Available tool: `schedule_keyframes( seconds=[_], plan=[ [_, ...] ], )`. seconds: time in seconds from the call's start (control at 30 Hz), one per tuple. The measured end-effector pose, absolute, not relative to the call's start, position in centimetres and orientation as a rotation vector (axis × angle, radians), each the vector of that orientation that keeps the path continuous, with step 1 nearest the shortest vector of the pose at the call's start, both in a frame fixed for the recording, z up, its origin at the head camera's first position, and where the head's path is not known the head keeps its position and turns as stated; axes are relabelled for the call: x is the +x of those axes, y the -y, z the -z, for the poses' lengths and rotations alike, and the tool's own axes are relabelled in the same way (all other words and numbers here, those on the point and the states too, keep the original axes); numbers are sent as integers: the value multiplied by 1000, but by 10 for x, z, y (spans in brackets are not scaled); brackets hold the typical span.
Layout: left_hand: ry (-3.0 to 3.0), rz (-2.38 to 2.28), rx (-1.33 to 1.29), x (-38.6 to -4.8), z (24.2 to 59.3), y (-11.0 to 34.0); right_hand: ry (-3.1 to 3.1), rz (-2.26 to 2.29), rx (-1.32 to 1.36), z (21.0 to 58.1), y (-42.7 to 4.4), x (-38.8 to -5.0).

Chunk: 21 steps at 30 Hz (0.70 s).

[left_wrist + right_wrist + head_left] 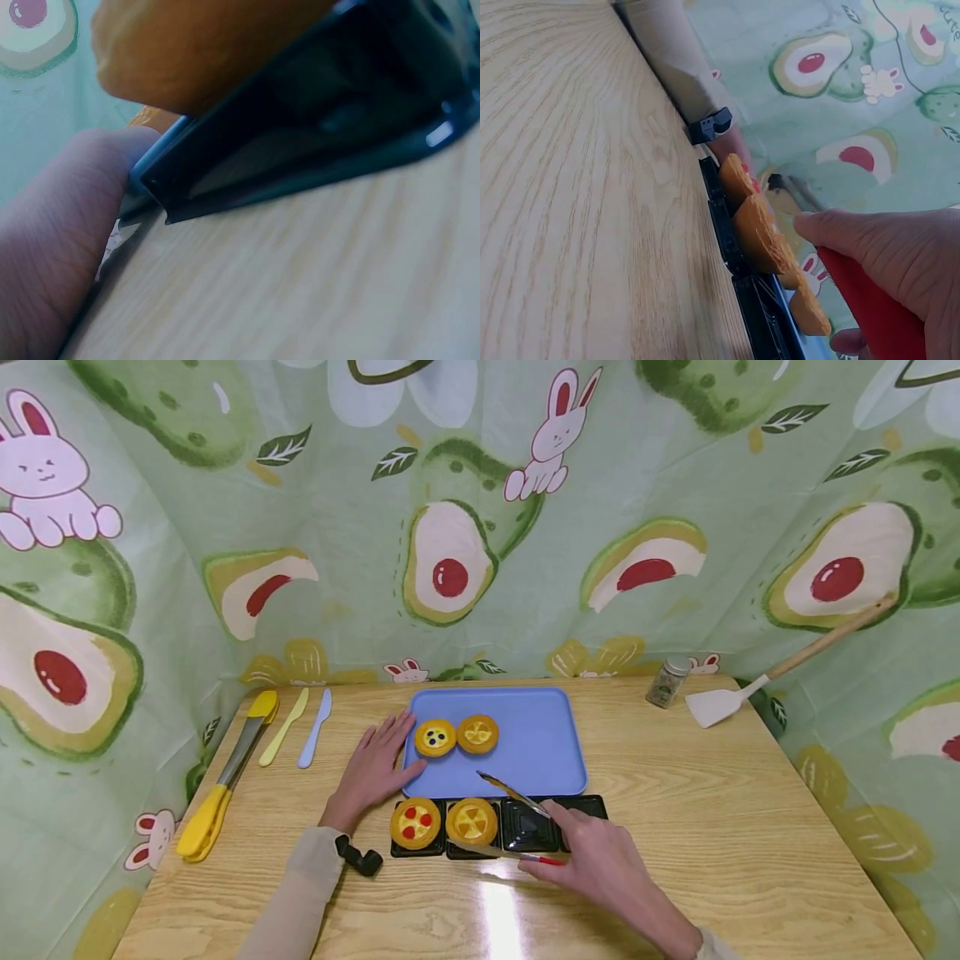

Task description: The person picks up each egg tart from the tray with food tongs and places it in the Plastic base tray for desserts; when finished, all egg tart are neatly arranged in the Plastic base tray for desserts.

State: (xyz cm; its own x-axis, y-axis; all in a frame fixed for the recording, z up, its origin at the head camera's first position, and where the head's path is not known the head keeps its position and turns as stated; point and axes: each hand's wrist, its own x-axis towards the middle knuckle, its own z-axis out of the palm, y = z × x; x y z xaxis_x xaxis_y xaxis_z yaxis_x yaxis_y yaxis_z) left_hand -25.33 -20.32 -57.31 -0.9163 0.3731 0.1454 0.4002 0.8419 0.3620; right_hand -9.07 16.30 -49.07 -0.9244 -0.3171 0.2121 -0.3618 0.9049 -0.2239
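My right hand [600, 852] grips red-handled tongs [866, 300]. The tongs' two arms are spread, with their tips near an egg tart with wedge-shaped topping [472, 821]. That tart sits in a row of black square holders [529, 827], to the right of a tart with red spots [416, 823]. On the left rim of a blue tray [525, 727] rests my left hand [375, 768], its fingers fairly straight and its thumb over the edge. Inside the tray, next to that hand, lie a tart with dark dots [435, 738] and another wedge-topped tart [477, 734].
Yellow-and-grey tongs [228, 777], a yellow knife [285, 727] and a blue knife [315, 728] lie at the left. Back right stands a glass shaker jar [667, 682], beside a white spatula with a wooden handle [716, 706]. A patterned curtain surrounds the wooden table [675, 777].
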Motion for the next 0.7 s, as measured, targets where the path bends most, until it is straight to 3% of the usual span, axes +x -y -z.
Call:
schedule_keyframes(
  seconds=[0.7],
  plan=[
    [2936, 598, -618, -255, 576, 204, 2837, -438, 458, 491, -170, -103]
  ],
)
